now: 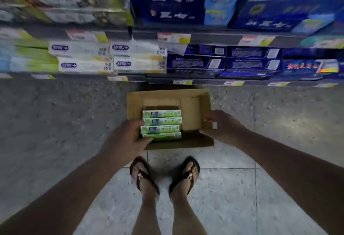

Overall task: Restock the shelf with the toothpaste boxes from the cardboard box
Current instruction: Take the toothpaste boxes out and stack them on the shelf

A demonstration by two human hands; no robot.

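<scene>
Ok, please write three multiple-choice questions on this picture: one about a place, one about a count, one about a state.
1. Where does the cardboard box stand? A on the floor; B on a shelf; C on a trolley.
2. How many green toothpaste boxes show inside it? A two; B four; C seven.
3. What is the left hand doing? A hanging idle; B gripping the toothpaste boxes; C holding a price tag.
Answers: 1A, floor surrounds it; 2B, four green faces show; 3B, its fingers curl round their ends.

- Brown flip-flops (142, 177) on two feet at 6 o'clock, standing on pale speckled floor tiles (223, 197).
- Dark blue cartons (251, 61) at 1 o'clock.
- White cartons (137, 57) at 11 o'clock.
- Price tags (174, 38) at 12 o'clock.
</scene>
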